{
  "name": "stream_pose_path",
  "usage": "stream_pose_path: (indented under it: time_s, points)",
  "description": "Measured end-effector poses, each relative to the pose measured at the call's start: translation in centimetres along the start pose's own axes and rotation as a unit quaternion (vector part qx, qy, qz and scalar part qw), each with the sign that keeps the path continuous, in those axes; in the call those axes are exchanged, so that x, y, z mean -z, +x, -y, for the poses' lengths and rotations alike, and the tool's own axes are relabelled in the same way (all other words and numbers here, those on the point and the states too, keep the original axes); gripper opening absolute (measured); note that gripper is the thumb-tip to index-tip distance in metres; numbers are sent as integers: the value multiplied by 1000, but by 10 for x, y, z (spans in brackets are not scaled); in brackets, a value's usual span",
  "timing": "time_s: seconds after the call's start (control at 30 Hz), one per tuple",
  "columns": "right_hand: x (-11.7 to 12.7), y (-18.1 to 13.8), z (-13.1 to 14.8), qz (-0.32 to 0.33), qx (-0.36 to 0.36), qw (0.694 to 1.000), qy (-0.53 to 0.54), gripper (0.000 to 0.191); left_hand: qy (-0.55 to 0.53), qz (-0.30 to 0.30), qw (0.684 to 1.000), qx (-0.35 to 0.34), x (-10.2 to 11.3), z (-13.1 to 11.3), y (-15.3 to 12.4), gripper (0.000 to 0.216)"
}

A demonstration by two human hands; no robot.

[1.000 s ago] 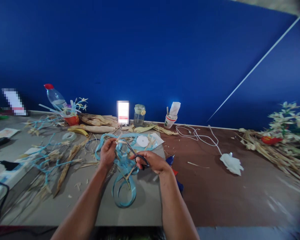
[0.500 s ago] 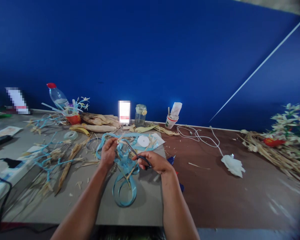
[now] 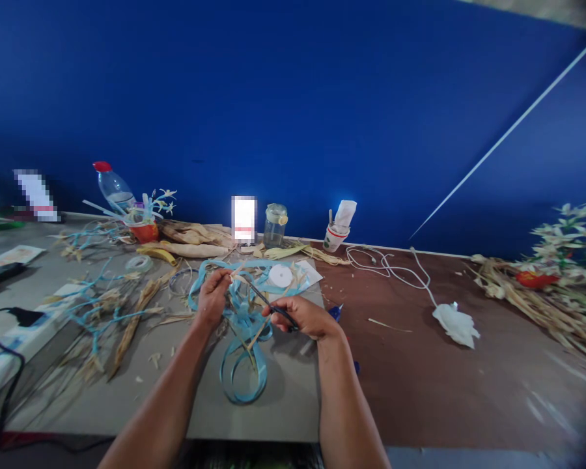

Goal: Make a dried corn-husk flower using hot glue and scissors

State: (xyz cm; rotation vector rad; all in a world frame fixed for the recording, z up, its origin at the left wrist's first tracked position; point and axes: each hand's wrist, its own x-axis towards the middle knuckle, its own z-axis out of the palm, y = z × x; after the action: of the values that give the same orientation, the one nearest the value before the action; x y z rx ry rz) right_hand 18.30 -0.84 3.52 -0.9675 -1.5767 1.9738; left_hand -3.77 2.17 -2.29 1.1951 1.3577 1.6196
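Note:
My left hand (image 3: 211, 298) pinches a pale dried strip (image 3: 238, 279) together with light blue ribbon, just above the grey mat (image 3: 200, 404). My right hand (image 3: 303, 316) grips black-handled scissors (image 3: 268, 305), whose blades point up-left toward that strip. A tangle of light blue ribbon (image 3: 244, 365) hangs between both hands and loops onto the mat. A white tape roll (image 3: 280, 275) lies just beyond the hands.
Dried husks and blue-wrapped stems (image 3: 102, 312) lie at the left. A plastic bottle (image 3: 113, 185), orange cup (image 3: 144, 231), glass jar (image 3: 274, 225) and paper cup (image 3: 334, 236) line the blue wall. A white cable (image 3: 395, 267) crosses the brown table; dried flowers (image 3: 551, 273) sit at the right.
Both hands stay in place on the ribbon and scissors. The view has shifted slightly left, so things appear a little further right.

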Motion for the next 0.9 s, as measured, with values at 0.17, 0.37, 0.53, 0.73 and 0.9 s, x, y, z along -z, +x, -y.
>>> stream_pose_path:
  time_s: [0.17,0.37,0.53,0.73,0.9]
  points:
    - [1,-1,-1,-16,6,1000,-6,43,-11,11,1000,2,1,4,1,19]
    - [4,7,-8,-79,27,996,8,43,-8,5,1000,-4,1,0,-1,17]
    - [4,16,-11,-240,103,965,3,45,-17,12,1000,8,0,-6,-4,18]
    - [0,13,-10,-120,93,988,-12,54,-10,55,998,21,-2,-14,-7,19]
    - [-1,11,-8,-113,116,987,-16,56,4,56,998,14,-4,-19,-7,17]
